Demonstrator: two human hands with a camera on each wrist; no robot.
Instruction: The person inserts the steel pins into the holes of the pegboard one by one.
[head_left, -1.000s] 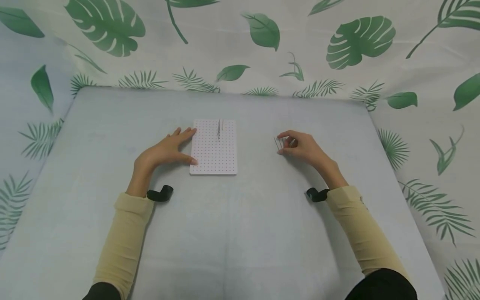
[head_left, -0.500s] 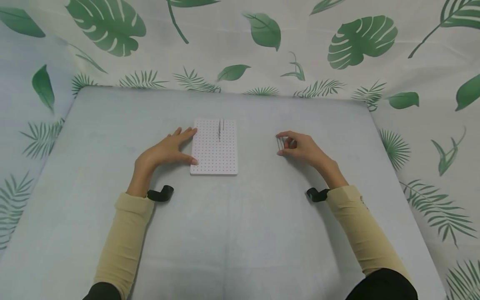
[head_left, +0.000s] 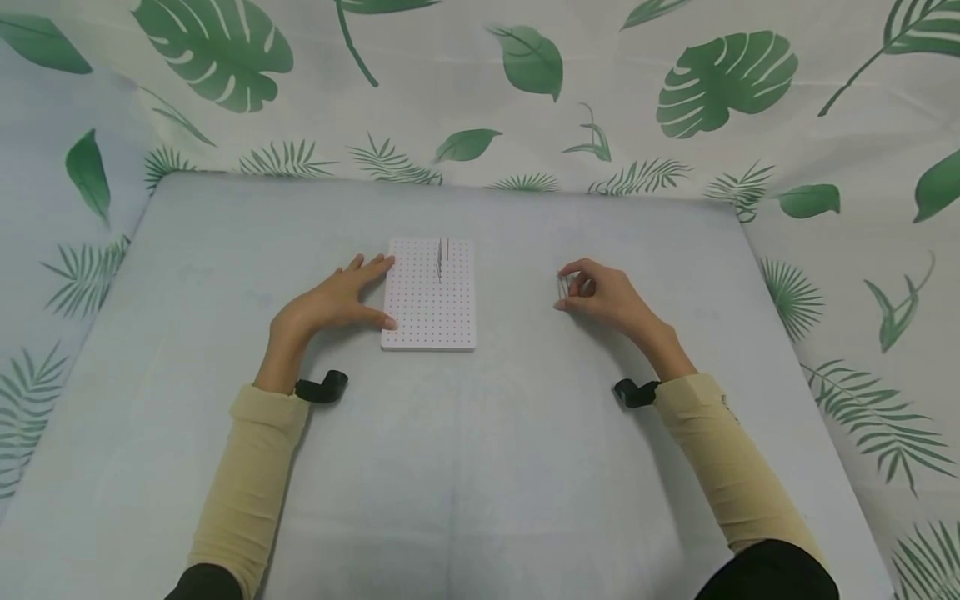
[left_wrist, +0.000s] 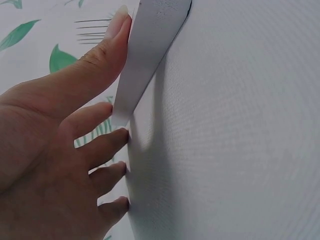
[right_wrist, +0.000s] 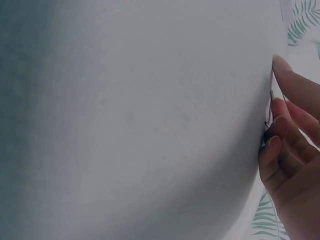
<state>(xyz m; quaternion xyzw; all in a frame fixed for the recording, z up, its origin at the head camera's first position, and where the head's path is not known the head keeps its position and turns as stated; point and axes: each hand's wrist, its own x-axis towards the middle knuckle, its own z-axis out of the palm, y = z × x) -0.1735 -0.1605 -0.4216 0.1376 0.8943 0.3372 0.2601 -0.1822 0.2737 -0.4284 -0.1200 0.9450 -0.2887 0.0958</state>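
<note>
A white pegboard with rows of small holes lies on the table. Several thin metal pins stand in its upper part; the left wrist view shows them as dark parallel pins. My left hand rests against the board's left side, fingers spread, with the thumb on the lower corner and a fingertip near the top. To the right of the board, my right hand pinches a few thin metal pins between thumb and fingers, low over the table. Its fingers partly hide them.
The table is covered in pale grey-white cloth. Behind and beside it hangs a white backdrop printed with green leaves. A black wrist camera sits on the left wrist, and another black camera on the right.
The pins in my right hand, slanted and apart from the fingers at first, are now drawn closer in and more upright. The left hand and board stay put.
</note>
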